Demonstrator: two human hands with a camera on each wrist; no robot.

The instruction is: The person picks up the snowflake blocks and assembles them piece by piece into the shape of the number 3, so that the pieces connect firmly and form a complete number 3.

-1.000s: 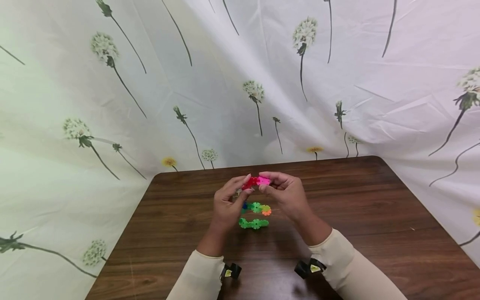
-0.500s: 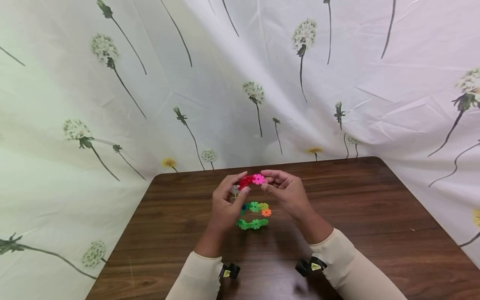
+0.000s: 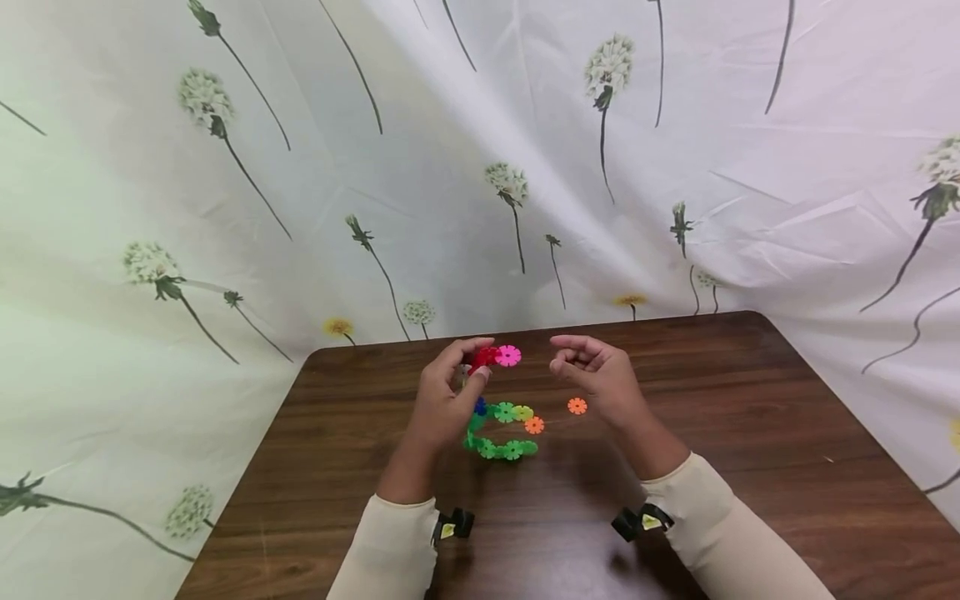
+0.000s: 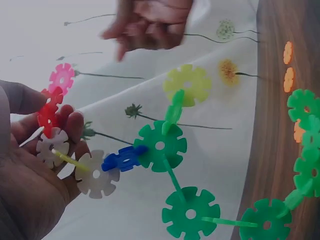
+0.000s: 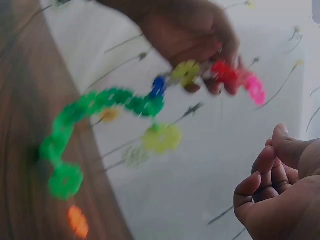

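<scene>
My left hand (image 3: 450,387) pinches a chain of interlocking flower-shaped discs (image 4: 160,145) by its red discs (image 4: 49,112), between thumb and fingers. A pink disc (image 3: 507,356) sticks out past the fingertips at the end. White, yellow, blue (image 4: 125,158) and green discs (image 4: 190,213) follow along the chain, and a yellow disc (image 4: 187,85) branches off a green one. In the head view, the left hand hides part of it. Apart to the right, my right hand (image 3: 600,371) holds nothing, its fingers loosely bent.
Loose orange discs lie on the brown wooden table (image 3: 720,417), one orange disc (image 3: 577,406) near the right wrist and another orange disc (image 3: 534,425) beside the chain. Behind the table hangs a white dandelion-print cloth (image 3: 450,250). Black camera straps (image 3: 645,521) sit on the wrists.
My right hand has let go of the pink disc and moved away to the right, uncovering an orange disc. My left hand, still gripping the chain, has shifted slightly left.
</scene>
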